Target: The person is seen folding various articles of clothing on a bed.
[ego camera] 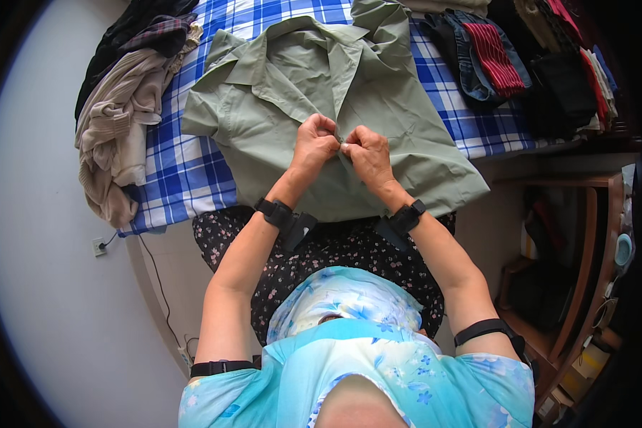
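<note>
A pale green collared shirt (278, 128) lies spread on a blue and white checked cloth (187, 176), its collar away from me and its hem over the near edge. My left hand (315, 142) pinches the front placket at the middle of the chest between thumb and fingers. Right beside it, my right hand (368, 152) grips the placket's other edge, the fingertips of both hands almost touching. A button between them is too small to make out. Below the hands the front edges lie close together, while above them the neckline spreads apart in a V.
Rumpled beige knitwear (104, 128) and dark clothes are heaped at the left edge. Folded jeans (460, 59) with a red striped cloth (495, 59) lie at the right, beside more stacked clothes. A wooden shelf unit (615, 214) stands lower right; a cable hangs at the left.
</note>
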The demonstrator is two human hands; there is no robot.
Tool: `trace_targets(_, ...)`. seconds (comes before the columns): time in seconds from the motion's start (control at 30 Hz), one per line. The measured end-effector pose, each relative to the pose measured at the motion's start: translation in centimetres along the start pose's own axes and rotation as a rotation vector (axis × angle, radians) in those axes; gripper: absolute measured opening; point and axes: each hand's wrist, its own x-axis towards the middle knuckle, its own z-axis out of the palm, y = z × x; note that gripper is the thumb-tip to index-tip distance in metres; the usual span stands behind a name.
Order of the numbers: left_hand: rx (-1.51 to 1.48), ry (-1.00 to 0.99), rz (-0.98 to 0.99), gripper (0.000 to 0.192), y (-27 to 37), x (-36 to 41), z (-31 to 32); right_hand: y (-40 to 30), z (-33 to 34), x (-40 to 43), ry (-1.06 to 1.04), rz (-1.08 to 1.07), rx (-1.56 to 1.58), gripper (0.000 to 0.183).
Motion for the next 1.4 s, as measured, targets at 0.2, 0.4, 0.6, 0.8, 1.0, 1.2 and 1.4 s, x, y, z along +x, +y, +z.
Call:
trace_targets(0.2, 0.057, -0.048, 0.073, 0.026, -0.1, -0.4, 0.0, 0.8, -1.1, 1.2, -0.239, 0.784, 0.943, 0.012)
trace_targets(0.4, 0.798, -0.021, 0.626, 0.028, -0.9, -0.7, 0.0, 2.3, -1.7, 2.0, -0.449, 0.944, 0.969, 0.015)
trace_targets(0.6, 0.684, 0.131, 0.238, 0.011, -1.3, -0.7, -3.4, 3.3, -0.9, 3.0, -0.165, 0.68, 0.315, 0.03)
trace_targets(0.8, 0.457, 0.206, 0.015, 0.009, -0.9, 1.4, -4.7, 2.6, 0.5, 6.5, -0.098, 0.602, 0.257, 0.037)
trace_targets(1.0, 0.886, 0.321, 0.142, 0.021, -0.8, 5.1, -2.9, 2.5, 1.9, 7.6, -0.086, 0.505, 0.342, 0.018)
trace_targets(1.2, 1.203, 0.329, 0.173, 0.015, -0.4, 5.1, -2.0, 2.2, 1.7, 6.6, -0.103, 0.458, 0.493, 0.012)
trace_targets(1.4, 0.675, 0.164, 0.334, 0.008, 0.6, 4.7, -2.5, -0.3, 1.8, 5.8, -0.042, 0.259, 0.308, 0.011)
